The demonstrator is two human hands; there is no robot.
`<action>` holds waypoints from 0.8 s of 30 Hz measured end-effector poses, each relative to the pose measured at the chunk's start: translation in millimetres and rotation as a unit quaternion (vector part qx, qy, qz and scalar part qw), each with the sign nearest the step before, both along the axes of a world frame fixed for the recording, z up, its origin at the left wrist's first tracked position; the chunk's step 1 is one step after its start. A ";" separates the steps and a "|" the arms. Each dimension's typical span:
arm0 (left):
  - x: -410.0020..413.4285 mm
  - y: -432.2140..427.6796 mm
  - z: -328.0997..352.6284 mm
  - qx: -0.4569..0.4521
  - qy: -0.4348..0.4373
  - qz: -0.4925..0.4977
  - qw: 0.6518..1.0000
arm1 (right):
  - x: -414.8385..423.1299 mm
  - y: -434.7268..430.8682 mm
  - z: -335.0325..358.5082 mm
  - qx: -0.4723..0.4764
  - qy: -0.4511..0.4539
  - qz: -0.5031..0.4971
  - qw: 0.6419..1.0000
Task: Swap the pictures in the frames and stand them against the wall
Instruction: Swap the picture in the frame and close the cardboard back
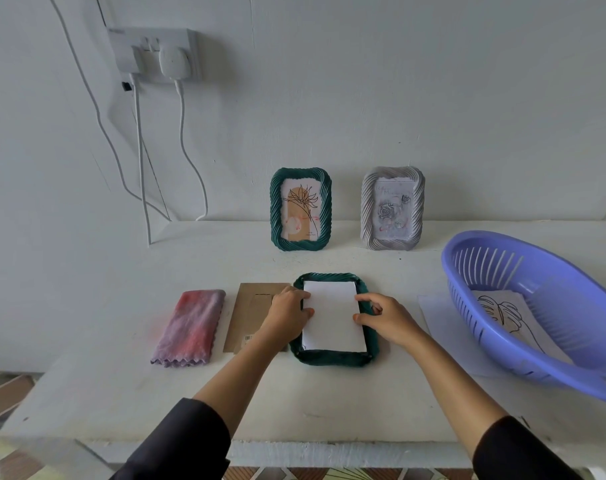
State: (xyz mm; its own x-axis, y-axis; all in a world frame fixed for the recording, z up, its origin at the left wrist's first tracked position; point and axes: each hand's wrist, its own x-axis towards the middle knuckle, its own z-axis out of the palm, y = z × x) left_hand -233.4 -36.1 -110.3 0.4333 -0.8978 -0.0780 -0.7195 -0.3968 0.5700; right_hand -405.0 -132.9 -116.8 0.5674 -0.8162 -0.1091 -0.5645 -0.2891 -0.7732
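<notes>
A dark green frame (332, 357) lies face down on the white table, with a white sheet (332, 320) resting blank side up in its opening. My left hand (287, 315) presses the sheet's left edge and my right hand (386, 318) presses its right edge, fingertips on the paper. A brown cardboard backing (247, 313) lies flat just left of the frame, partly under my left wrist. Against the wall stand a green frame with a flower drawing (300, 209) and a grey frame with a rose picture (392, 208).
A folded pink and purple cloth (190, 327) lies at the left. At the right a blue plastic basket (536, 268) holds a leaf line drawing (502, 315), with a white sheet (436, 317) under it. Cables (182, 140) hang from a wall socket (156, 53).
</notes>
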 end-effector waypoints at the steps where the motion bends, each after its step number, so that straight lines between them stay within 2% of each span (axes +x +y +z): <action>1: -0.4 0.5 0.4 -0.005 -0.005 -0.001 1.000 | -0.4 -0.7 -0.5 -0.004 0.001 0.002 1.000; 4: 1.3 4.1 5.4 -0.058 -0.030 0.036 0.997 | -1.3 -1.5 -1.9 -0.012 0.008 0.006 1.000; 7: 12.3 11.3 12.4 -0.099 -0.038 0.145 0.984 | -1.2 -1.4 -3.4 -0.016 0.007 0.006 1.000; 8: 17.9 14.1 13.5 -0.077 -0.038 0.184 0.979 | -1.3 -1.3 -3.9 -0.017 0.005 0.005 1.000; 10: 28.3 20.2 15.5 0.034 -0.036 0.232 0.972 | -1.5 -1.1 -4.5 -0.017 0.001 0.005 1.000; 13: 35.7 22.8 13.4 0.167 -0.040 0.228 0.959 | -1.6 -0.3 -4.7 -0.019 0.000 0.004 1.000; 20: 38.4 13.4 12.9 0.176 -0.049 0.230 0.956 | -1.7 0.7 -3.5 -0.021 -0.003 0.006 1.000; 24: 50.1 19.5 22.3 0.131 0.044 0.237 0.961 | -2.0 0.9 -2.1 -0.012 -0.004 0.007 1.000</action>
